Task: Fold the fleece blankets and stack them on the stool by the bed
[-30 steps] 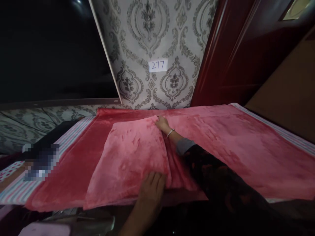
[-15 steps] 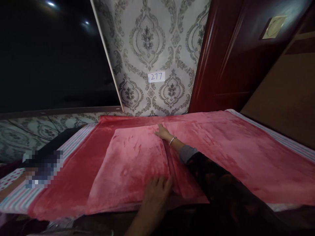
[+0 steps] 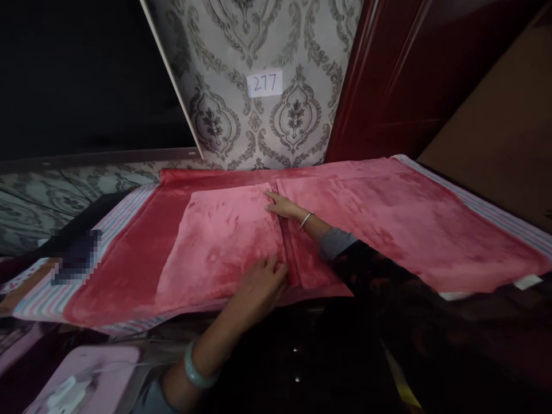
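A red-pink plush blanket [image 3: 388, 224] lies spread out, with a lighter folded panel [image 3: 215, 241] on its left part. My right hand [image 3: 282, 206], with a silver bracelet, rests on the panel's upper right corner, fingers apart. Near the lower right edge of that panel is my left hand [image 3: 261, 287], a pale green bangle on its wrist. Its fingers are bent against the cloth, and whether they grip it cannot be told. A dark seam or gap runs between the panel and the blanket's right part.
Striped cloth [image 3: 123, 213] shows under the blanket at both sides. A black screen [image 3: 86, 75] stands behind on the left, a dark red panel [image 3: 388, 75] on the right. A pink object [image 3: 106, 371] with something white on it sits at lower left.
The view has tilted down, so the blanket and wall appear higher. My left hand appears higher in the picture and its bangle now shows. My right hand stays at the panel's upper corner.
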{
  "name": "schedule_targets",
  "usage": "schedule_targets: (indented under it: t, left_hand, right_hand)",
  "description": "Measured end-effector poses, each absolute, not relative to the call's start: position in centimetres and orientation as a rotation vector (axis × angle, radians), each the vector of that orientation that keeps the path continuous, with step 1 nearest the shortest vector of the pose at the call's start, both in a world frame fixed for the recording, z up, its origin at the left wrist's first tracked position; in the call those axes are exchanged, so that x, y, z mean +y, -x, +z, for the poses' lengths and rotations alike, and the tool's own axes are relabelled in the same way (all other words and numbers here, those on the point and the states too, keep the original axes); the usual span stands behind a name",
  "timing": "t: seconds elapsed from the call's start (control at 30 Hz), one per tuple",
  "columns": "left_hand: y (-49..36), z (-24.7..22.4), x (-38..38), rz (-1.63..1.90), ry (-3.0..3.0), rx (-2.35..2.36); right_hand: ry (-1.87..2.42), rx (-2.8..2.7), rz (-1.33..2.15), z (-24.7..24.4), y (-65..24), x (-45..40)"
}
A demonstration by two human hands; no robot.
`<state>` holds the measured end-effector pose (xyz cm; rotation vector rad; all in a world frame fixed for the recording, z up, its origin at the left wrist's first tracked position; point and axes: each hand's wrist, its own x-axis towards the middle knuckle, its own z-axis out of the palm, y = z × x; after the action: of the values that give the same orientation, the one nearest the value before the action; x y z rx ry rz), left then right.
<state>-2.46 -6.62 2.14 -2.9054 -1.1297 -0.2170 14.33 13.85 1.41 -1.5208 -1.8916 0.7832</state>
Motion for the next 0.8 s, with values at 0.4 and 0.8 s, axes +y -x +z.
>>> schedule_targets:
  t: [0.4, 0.8]
  left_hand:
    - [3.6, 1.2, -6.4, -0.372, 2.941, -1.151]
    - [2.6, -1.0, -6.7, -0.693, 2.729, -1.235]
  right_hand:
    - [1.486, -1.918, 0.765, 0.7, -14.6, 13.3]
    - [1.543, -1.962, 0.728, 0.5, -14.1, 13.2]
